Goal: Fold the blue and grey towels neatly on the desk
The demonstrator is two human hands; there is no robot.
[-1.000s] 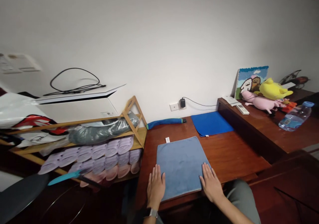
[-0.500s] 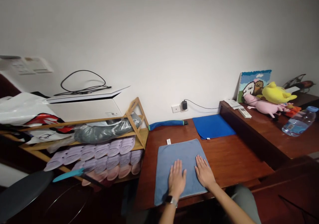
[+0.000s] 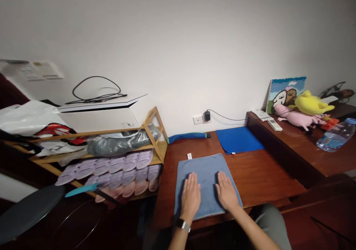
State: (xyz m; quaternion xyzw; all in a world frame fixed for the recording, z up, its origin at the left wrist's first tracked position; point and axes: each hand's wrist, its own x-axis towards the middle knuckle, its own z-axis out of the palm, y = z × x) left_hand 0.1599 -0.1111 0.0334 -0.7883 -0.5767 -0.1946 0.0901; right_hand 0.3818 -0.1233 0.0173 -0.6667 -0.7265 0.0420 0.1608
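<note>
A grey-blue cloth (image 3: 207, 168) lies spread flat at the front of the brown wooden desk (image 3: 258, 168), its white tag sticking out past the back edge. On the cloth's left part rests my left hand (image 3: 191, 194), palm down with fingers stretched forward; a watch is on that wrist. My right hand (image 3: 226, 192) is over the right part of the same cloth, also palm down and with straight fingers. Neither hand grips anything. Farther back on the desk lies a bright blue cloth (image 3: 239, 139), out of reach of both hands' fingers.
A long blue roll (image 3: 189, 136) lies along the wall near a socket with a black plug (image 3: 207, 116). On the left is a wooden rack with lilac slippers (image 3: 116, 163) and a white box (image 3: 100, 116). The raised right surface holds plush toys (image 3: 299, 118) and a water bottle (image 3: 335, 137).
My left hand has shifted left across the cloth, and its fingers are closer together. My right hand has moved only slightly. The view has turned a little to the left.
</note>
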